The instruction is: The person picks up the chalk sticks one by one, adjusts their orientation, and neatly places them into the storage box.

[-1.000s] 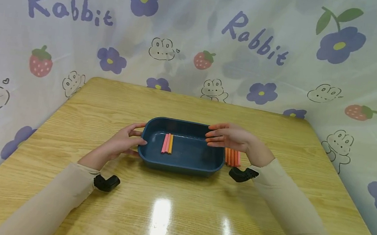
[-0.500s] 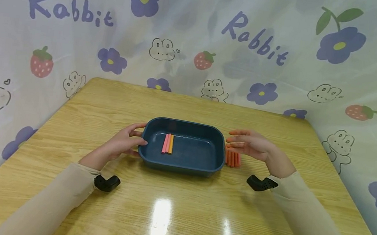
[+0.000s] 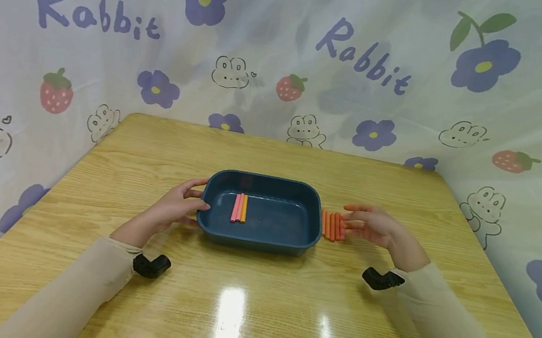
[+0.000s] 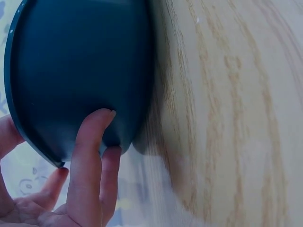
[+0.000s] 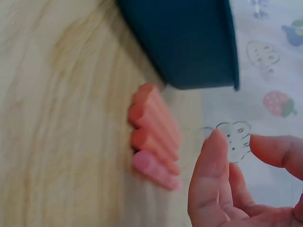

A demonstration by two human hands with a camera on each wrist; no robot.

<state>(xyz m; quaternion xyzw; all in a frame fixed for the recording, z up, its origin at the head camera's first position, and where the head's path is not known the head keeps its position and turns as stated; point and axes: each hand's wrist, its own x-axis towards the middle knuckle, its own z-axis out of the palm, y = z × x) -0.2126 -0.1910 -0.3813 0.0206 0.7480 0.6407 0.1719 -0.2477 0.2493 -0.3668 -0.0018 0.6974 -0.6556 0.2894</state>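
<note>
A dark blue rectangular bin (image 3: pixel 267 244) sits on the table, with two pink chalks and a yellow chalk (image 3: pixel 239 208) lying side by side on its floor at the left. My left hand (image 3: pixel 179 203) holds the bin's left end, thumb over the rim and other fingers against the outer wall (image 4: pixel 90 71). Several orange chalks and a pink one (image 3: pixel 333 225) lie in a row just outside the bin's right end. My right hand (image 3: pixel 371 224) is at the right of that row, fingers spread and holding nothing; the right wrist view shows a gap between its fingers (image 5: pixel 208 179) and the chalks (image 5: pixel 154 132).
The wooden table (image 3: pixel 173 303) extends around the bin on all sides. A patterned cloth (image 3: pixel 277 34) hangs behind it and along both sides. Black wrist cameras (image 3: pixel 151 266) are worn on both sleeves.
My right hand has moved right and down from over the bin's right end to beside the chalk row, uncovering the chalks. The left hand and the bin have stayed in place.
</note>
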